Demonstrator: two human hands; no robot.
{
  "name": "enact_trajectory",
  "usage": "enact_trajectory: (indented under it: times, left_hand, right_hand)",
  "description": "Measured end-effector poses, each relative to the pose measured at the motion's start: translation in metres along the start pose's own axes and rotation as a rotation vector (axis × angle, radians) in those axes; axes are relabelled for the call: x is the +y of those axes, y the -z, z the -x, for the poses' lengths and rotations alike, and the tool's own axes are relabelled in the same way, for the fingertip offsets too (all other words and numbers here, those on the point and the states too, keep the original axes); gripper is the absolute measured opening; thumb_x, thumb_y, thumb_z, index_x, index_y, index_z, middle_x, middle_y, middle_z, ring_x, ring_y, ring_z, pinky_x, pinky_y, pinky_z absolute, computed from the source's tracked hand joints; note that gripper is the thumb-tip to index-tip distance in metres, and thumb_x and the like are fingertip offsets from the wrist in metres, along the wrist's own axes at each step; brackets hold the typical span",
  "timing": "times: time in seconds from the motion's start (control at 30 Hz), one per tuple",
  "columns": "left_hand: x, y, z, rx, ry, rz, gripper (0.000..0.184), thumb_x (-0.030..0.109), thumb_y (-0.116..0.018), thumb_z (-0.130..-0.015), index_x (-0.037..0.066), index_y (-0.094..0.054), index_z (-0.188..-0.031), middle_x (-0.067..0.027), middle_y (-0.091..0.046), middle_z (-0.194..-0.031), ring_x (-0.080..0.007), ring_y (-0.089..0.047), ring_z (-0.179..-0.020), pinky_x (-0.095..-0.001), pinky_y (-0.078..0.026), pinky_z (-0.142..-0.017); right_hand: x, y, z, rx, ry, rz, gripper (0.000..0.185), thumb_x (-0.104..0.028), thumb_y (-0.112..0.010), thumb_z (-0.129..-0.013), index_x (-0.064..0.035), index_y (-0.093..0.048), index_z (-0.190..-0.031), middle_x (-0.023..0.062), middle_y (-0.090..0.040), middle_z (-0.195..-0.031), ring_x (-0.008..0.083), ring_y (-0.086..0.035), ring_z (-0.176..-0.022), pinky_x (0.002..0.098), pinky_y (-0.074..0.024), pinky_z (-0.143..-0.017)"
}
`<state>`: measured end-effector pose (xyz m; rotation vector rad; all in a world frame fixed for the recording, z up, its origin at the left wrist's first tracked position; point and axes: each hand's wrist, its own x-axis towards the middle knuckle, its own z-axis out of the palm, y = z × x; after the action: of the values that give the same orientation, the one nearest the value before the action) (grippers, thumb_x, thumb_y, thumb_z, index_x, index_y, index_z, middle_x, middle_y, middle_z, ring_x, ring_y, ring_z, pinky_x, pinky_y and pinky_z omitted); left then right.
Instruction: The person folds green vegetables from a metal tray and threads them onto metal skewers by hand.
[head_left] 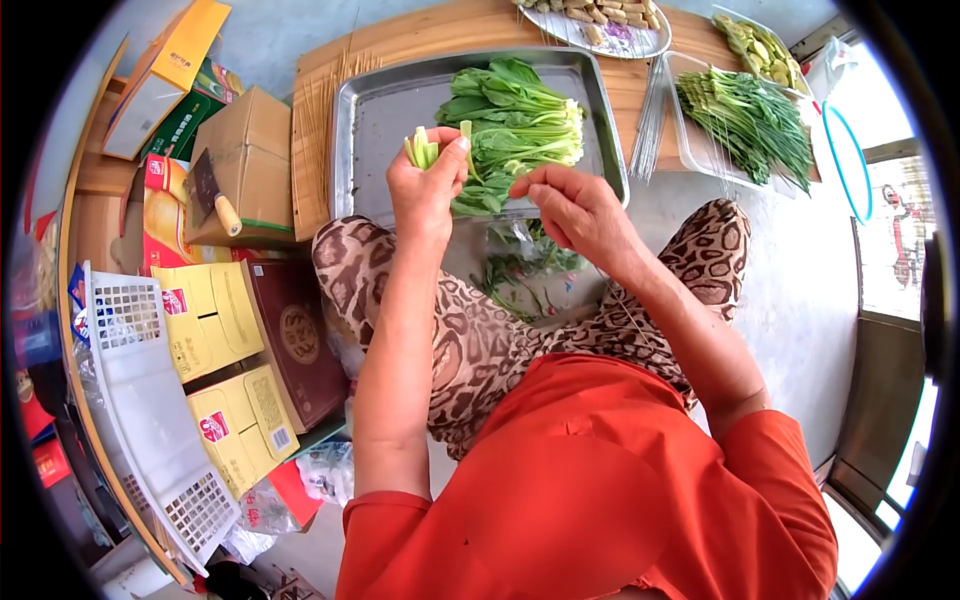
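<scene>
My left hand [428, 185] is closed around a small bunch of leafy greens [421, 150], its pale cut stalks poking up past the fingers. Leaves show just right of that hand, though I cannot tell which belong to the held bunch. To its right my right hand [578, 212] is pinched, thumb against fingers; what it holds, if anything, is too thin or hidden to make out. Beyond both hands lies a metal tray [375, 105] with a pile of leafy greens [515, 115], leaves to the left and pale stems to the right.
Thin wooden skewers [325, 120] lie left of the tray, metal skewers [651, 120] right of it. A clear container [690, 150] holds skewered green stalks [745, 115]. A plate [650, 42] of food stands behind. A cleaver [207, 190] rests by a cardboard box [255, 150]. Trimmings [525, 265] lie below the tray.
</scene>
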<state>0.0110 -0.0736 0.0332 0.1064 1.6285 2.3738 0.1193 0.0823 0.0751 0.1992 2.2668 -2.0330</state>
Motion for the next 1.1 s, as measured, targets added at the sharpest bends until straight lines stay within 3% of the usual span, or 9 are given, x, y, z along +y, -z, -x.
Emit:
enact_trajectory:
  times: [0.6, 0.8, 0.93, 1.0, 1.1]
  left_hand:
    - [-0.001, -0.001, 0.004, -0.009, -0.103, -0.092, 0.014, 0.005, -0.068, -0.082, 0.001, -0.06, -0.093, -0.0007, -0.059, -0.073, -0.0055, -0.053, -0.058, -0.0166, -0.034, -0.045]
    - [-0.002, -0.007, 0.009, -0.088, -0.227, -0.353, 0.013, 0.005, -0.067, -0.083, 0.002, -0.062, -0.096, 0.0015, -0.057, -0.071, -0.004, -0.051, -0.059, -0.0172, -0.034, -0.047]
    - [-0.003, -0.005, 0.01, -0.19, -0.087, -0.25, 0.013, 0.006, -0.066, -0.085, 0.001, -0.062, -0.097, 0.0021, -0.056, -0.072, -0.0035, -0.048, -0.059, -0.0174, -0.032, -0.048]
    - [-0.001, 0.003, 0.007, -0.323, 0.105, -0.112, 0.014, 0.009, -0.064, -0.086, 0.0, -0.062, -0.096, 0.0017, -0.056, -0.075, -0.0038, -0.045, -0.061, -0.018, -0.032, -0.05]
    - [0.0, 0.005, 0.008, -0.478, 0.207, -0.058, 0.015, 0.01, -0.064, -0.086, 0.0, -0.062, -0.096, 0.0019, -0.054, -0.076, -0.0042, -0.044, -0.063, -0.0189, -0.032, -0.052]
  right_hand:
    - [0.0, -0.006, 0.0, -0.034, -0.038, 0.008, 0.022, -0.015, -0.045, -0.094, 0.0005, -0.06, -0.099, -0.0026, -0.044, -0.055, 0.0055, -0.041, -0.048, 0.025, -0.0345, -0.045]
    - [0.001, -0.005, -0.015, 0.01, 0.011, -0.009, 0.021, -0.015, -0.047, -0.093, 0.0002, -0.062, -0.094, -0.0017, -0.046, -0.055, 0.0057, -0.042, -0.048, 0.0251, -0.0344, -0.045]
    - [0.009, 0.004, -0.028, 0.075, -0.006, 0.026, 0.019, -0.015, -0.049, -0.092, -0.0012, -0.063, -0.092, 0.0001, -0.048, -0.057, 0.006, -0.044, -0.051, 0.0247, -0.0354, -0.046]
    - [0.018, 0.009, -0.033, 0.167, 0.061, 0.082, 0.017, -0.016, -0.055, -0.09, -0.0015, -0.062, -0.092, -0.0009, -0.05, -0.059, 0.0059, -0.045, -0.055, 0.0247, -0.0367, -0.049]
    - [0.024, 0.013, -0.035, 0.204, 0.06, 0.127, 0.016, -0.017, -0.061, -0.087, -0.0018, -0.062, -0.091, -0.0021, -0.053, -0.061, 0.0047, -0.042, -0.056, 0.0245, -0.036, -0.05]
